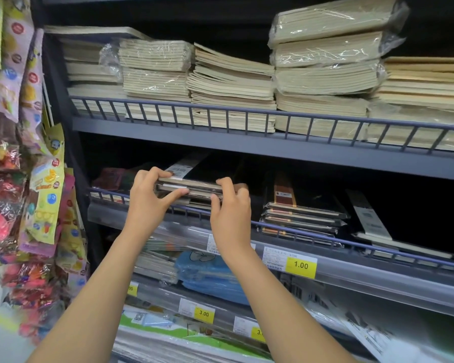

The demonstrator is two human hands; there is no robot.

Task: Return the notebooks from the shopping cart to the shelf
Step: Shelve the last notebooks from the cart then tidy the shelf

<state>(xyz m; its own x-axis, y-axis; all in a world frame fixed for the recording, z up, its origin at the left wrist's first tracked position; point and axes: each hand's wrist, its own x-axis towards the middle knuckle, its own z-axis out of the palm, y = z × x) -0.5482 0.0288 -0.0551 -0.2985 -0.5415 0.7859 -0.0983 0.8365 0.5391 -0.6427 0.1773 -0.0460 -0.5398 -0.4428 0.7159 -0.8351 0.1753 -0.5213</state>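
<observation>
While the left hand (147,197) and right hand (230,208) pinch opposite ends of the wrapped notebooks (189,188), fingers curled over the top, the stack is just over the front rail (299,230) of the shelf (378,273), near its left end. It likely needs levelling, then sliding back beside the neighbouring stack (304,216).

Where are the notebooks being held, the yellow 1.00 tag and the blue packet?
notebooks (194,186): head view, front edge of the stack.
yellow 1.00 tag (301,265): head view, middle of the tag.
blue packet (210,276): head view, its wrapped top.
</observation>
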